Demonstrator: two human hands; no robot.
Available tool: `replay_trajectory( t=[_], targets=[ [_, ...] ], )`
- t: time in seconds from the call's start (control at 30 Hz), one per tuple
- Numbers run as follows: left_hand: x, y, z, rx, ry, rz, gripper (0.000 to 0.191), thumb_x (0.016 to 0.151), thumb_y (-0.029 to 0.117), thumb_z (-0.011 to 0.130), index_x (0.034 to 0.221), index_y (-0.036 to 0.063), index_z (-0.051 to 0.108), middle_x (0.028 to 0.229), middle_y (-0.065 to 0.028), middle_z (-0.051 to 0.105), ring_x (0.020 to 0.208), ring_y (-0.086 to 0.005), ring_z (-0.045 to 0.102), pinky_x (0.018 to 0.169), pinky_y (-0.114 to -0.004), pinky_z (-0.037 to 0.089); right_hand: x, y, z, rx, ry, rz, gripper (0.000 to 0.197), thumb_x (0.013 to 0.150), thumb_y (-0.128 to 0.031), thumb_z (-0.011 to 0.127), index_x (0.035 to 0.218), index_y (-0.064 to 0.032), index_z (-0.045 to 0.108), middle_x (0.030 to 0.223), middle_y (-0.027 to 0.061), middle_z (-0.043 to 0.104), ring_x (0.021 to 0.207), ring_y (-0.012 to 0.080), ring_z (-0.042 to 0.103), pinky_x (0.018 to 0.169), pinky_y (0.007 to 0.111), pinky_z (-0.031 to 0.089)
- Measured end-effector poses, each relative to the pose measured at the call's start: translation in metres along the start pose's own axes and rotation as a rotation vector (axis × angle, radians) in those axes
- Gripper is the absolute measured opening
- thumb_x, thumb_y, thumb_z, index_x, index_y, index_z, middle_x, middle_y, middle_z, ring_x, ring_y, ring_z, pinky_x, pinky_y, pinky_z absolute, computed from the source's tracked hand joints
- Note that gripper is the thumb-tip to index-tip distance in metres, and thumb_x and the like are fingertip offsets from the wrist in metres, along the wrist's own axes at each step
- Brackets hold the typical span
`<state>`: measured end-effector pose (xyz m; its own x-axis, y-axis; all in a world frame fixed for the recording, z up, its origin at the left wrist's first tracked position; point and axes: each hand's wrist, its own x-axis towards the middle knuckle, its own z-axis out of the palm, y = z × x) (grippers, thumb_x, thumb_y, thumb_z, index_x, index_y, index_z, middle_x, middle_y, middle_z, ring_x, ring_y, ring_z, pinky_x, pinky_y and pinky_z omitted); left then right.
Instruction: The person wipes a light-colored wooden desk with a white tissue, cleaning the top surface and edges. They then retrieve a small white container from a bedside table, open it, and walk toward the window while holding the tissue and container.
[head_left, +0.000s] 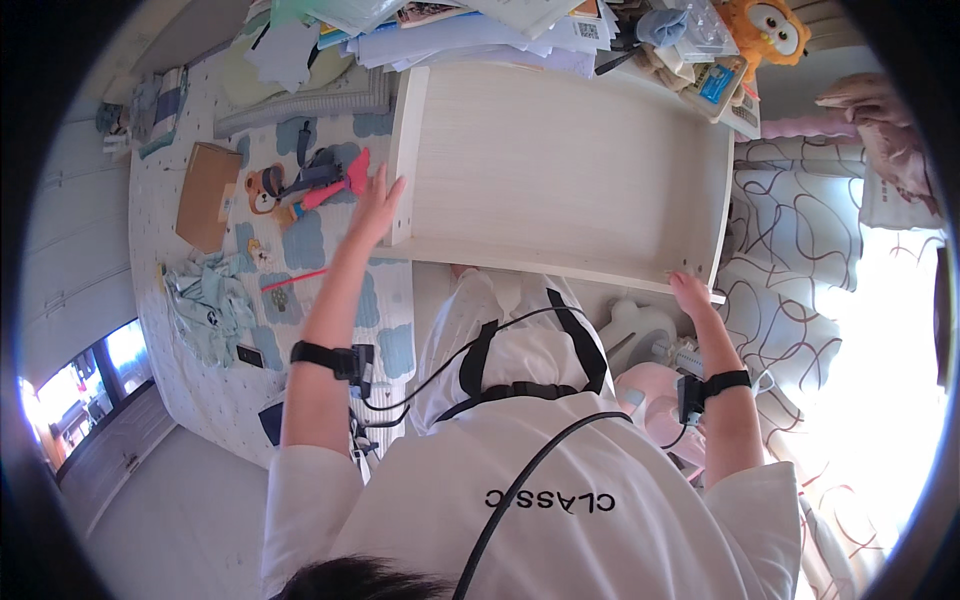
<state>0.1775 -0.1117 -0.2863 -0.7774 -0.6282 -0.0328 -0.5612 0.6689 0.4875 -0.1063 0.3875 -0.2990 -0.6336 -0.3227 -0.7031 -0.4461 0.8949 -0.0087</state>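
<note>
A pale wood drawer (547, 157), its bare bottom panel showing, lies pulled out before my body. At its left side panel (405, 157) is my left hand (379, 204), fingers spread against or just beside the outer face; the exact contact is hard to tell. My right hand (690, 292) grips the front panel (525, 264) near the right corner, thumb over the top edge. The fingers below that edge are hidden. Both forearms wear black straps with small devices.
Piled papers (480, 37) and an orange plush toy (769, 34) sit behind the drawer. On the bed to the left lie a cardboard box (206, 196), a teddy bear (262, 191), clothing (210, 307) and a phone (250, 355). Patterned curtains (787, 225) hang at the right.
</note>
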Motion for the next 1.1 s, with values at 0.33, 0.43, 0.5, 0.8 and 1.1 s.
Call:
replay_trajectory(
  t=[0.33,0.43,0.5,0.8,1.1],
  targets=[
    [-0.031,-0.018,0.029,-0.009,-0.127,-0.387,0.049,0.094,0.045,0.032,0.114,0.004,0.051,0.105,-0.0212,0.06,0.098,-0.0375,0.057,0.081,-0.046,0.046,-0.015,-0.195,0.015,0.175,-0.159,-0.338,0.039,0.092,-0.038,0.026,0.099,-0.0139,0.055,0.105,0.0136,0.062,0.101,0.0345,0.058,0.085,0.046,0.043],
    [-0.034,-0.01,0.022,-0.054,0.009,-0.309,0.043,0.094,0.039,0.036,0.112,0.0039,0.054,0.107,-0.0184,0.06,0.1,-0.0356,0.056,0.083,-0.044,0.046,-0.012,-0.26,0.015,0.182,-0.318,-0.425,0.044,0.093,-0.04,0.026,0.11,-0.012,0.055,0.116,0.0134,0.058,0.11,0.0333,0.053,0.093,0.043,0.04],
    [-0.037,-0.009,0.02,-0.111,0.1,-0.264,0.039,0.094,0.035,0.038,0.112,0.004,0.054,0.108,-0.0168,0.06,0.1,-0.0347,0.055,0.084,-0.043,0.045,-0.012,-0.292,0.017,0.267,-0.391,-0.477,0.049,0.093,-0.042,0.028,0.123,-0.0106,0.05,0.126,0.0128,0.053,0.117,0.0309,0.049,0.098,0.039,0.036],
    [-0.047,-0.023,0.02,-0.403,0.283,-0.086,0.036,0.093,0.026,0.037,0.114,0.0025,0.055,0.105,-0.0176,0.06,0.098,-0.0357,0.056,0.083,-0.041,0.045,-0.02,-0.459,0.01,0.509,-0.701,-0.406,0.043,0.089,-0.033,0.046,0.122,-0.0068,0.056,0.124,0.0102,0.054,0.112,0.0209,0.048,0.097,0.035,0.036],
    [-0.049,-0.029,0.016,-0.547,0.281,-0.043,0.032,0.091,0.022,0.042,0.111,0.0032,0.056,0.105,-0.0165,0.06,0.095,-0.0356,0.056,0.083,-0.041,0.045,0.017,-0.455,0.033,0.704,-0.813,-0.415,0.041,0.082,-0.033,0.057,0.116,-0.0093,0.057,0.115,0.0068,0.056,0.109,0.0193,0.047,0.092,0.035,0.034]
  ],
)
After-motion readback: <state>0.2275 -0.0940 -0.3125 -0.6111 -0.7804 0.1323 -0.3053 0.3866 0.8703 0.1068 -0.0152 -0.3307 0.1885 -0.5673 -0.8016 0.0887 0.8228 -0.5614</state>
